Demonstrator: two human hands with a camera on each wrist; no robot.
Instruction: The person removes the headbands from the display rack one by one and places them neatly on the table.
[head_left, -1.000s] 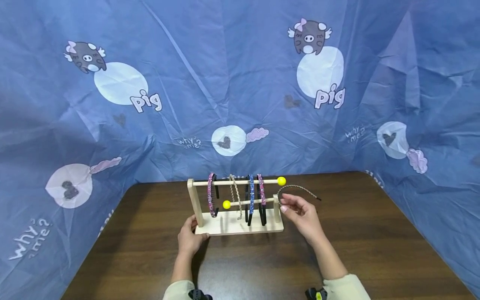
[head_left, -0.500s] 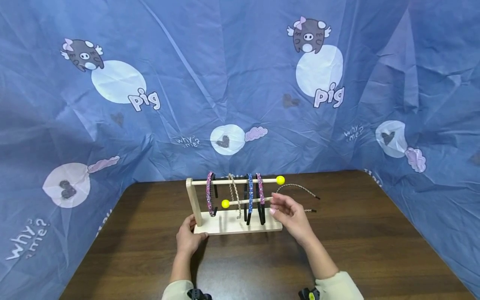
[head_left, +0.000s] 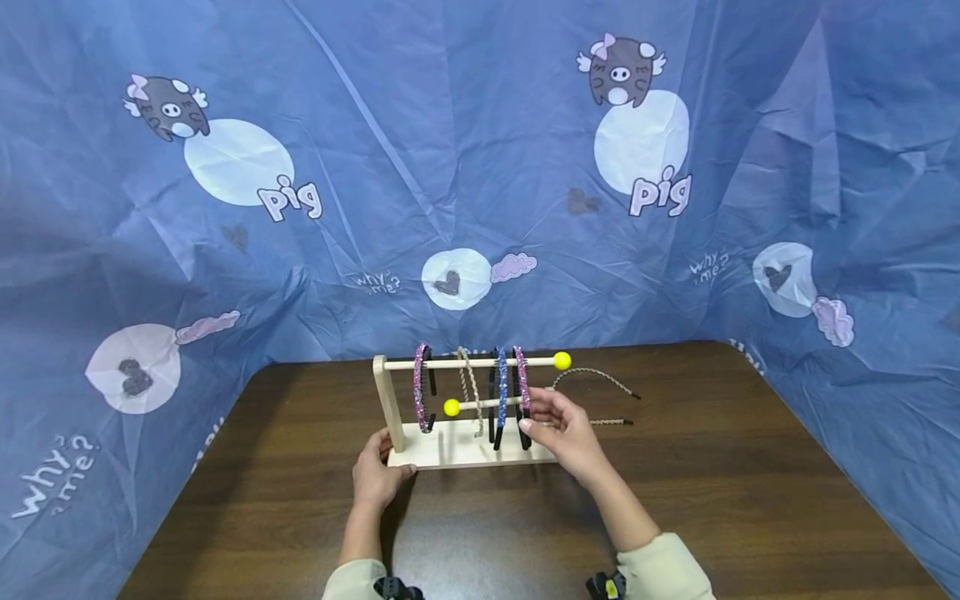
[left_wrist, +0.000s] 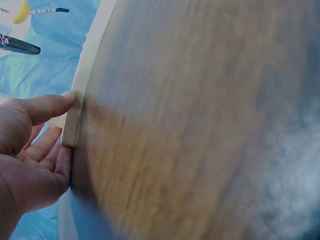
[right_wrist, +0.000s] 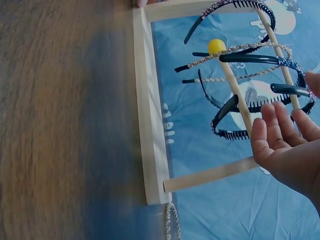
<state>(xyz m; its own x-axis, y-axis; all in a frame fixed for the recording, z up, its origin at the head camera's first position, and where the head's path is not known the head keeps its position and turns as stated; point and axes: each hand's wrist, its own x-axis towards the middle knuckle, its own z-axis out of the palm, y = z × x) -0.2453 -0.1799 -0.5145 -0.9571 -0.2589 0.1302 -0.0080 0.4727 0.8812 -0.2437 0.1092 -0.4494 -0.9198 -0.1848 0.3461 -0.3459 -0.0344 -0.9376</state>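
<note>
A pale wooden headband stand (head_left: 442, 454) with two rods and yellow end balls stands on the table. My left hand (head_left: 381, 477) grips its base at the left end, thumb on the edge (left_wrist: 75, 112). My right hand (head_left: 566, 437) is at the rightmost pink glitter headband (head_left: 522, 379), its fingers (right_wrist: 272, 127) and thumb spread apart beside it; whether they touch it is unclear. To the left hang a blue glitter headband (head_left: 502, 375), a braided beige headband (head_left: 472, 385) and another pink headband (head_left: 419, 387). The right hand hides the stand's short upright.
Behind the stand's right end, a second braided headband (head_left: 600, 372) lies on the brown wooden table (head_left: 750, 483). Blue printed cloth (head_left: 480, 167) hangs around the table's back and sides.
My right hand has left the braided headband on the table and moved left to the rightmost pink headband. The left hand stays on the stand's base.
</note>
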